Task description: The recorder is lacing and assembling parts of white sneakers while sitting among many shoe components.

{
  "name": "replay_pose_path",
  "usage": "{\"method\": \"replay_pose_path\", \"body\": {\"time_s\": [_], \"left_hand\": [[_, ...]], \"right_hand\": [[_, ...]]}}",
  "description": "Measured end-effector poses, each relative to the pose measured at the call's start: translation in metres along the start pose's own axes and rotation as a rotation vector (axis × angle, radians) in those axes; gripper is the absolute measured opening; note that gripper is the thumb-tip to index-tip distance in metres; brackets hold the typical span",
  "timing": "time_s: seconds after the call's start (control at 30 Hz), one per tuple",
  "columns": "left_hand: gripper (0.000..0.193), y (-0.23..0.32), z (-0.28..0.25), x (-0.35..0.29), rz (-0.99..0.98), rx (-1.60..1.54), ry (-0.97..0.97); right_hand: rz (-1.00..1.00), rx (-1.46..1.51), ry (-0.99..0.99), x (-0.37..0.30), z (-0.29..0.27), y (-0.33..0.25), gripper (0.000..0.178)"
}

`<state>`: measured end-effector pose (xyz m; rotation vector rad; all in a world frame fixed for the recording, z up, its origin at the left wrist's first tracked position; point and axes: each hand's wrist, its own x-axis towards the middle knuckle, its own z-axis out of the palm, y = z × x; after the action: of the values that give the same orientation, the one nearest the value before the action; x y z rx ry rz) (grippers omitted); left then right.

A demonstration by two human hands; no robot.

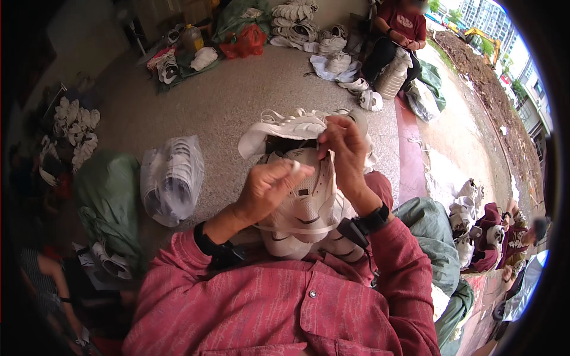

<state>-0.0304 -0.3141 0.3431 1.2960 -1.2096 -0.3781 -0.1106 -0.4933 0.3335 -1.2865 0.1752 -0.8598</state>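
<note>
head view looks down over my red sleeves to both hands raised close in front of my chest, working on a white shoe upper (pixel 303 202) that rests against my lap. my left hand (pixel 270 187) is curled shut, thumb and forefinger pinched on what looks like a white lace end (pixel 295 168), though i cannot tell for sure how firmly. my right hand (pixel 344 154) is just above and beside it, fingers bent down and nipping the top edge of the upper near the eyelets. the hands are nearly touching, only a small gap between them.

i judge this to be the threading step: the lace tip is poised at the upper's opening and not yet drawn through. the next move would call for steering that tip into a hole while the right hand keeps the edge taut and steady.

a second white shoe (pixel 285 127) lies just beyond my hands, touching the piece i hold, so forward room is tight. out past my left hand sits a clear bag of white pieces (pixel 172 178) next to a green sack (pixel 110 196), well apart from my elbow. beyond my right hand is open speckled floor (pixel 225 95), then a red step edge (pixel 409 154). another person in a red top (pixel 401 29) sits far ahead among heaps of white shoes (pixel 297 18).
</note>
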Motion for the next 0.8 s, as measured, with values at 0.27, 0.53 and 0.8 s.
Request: {"method": "replay_pose_path", "body": {"time_s": [0.27,0.53,0.8], "left_hand": [[0.031,0.014,-0.053,-0.003,-0.216,-0.63,0.204],[0.023,0.029,-0.034,-0.02,-0.223,-0.356,-0.07],[0.017,0.017,-0.027,-0.021,-0.226,-0.172,-0.219]], "right_hand": [[0.332,0.241,0.066,-0.042,-0.043,-0.055,0.038],[0.157,-0.38,-0.077,-0.091,-0.029,-0.054,0.022],[-0.127,-0.774,-0.289,-0.096,-0.025,-0.057,0.013]]}}
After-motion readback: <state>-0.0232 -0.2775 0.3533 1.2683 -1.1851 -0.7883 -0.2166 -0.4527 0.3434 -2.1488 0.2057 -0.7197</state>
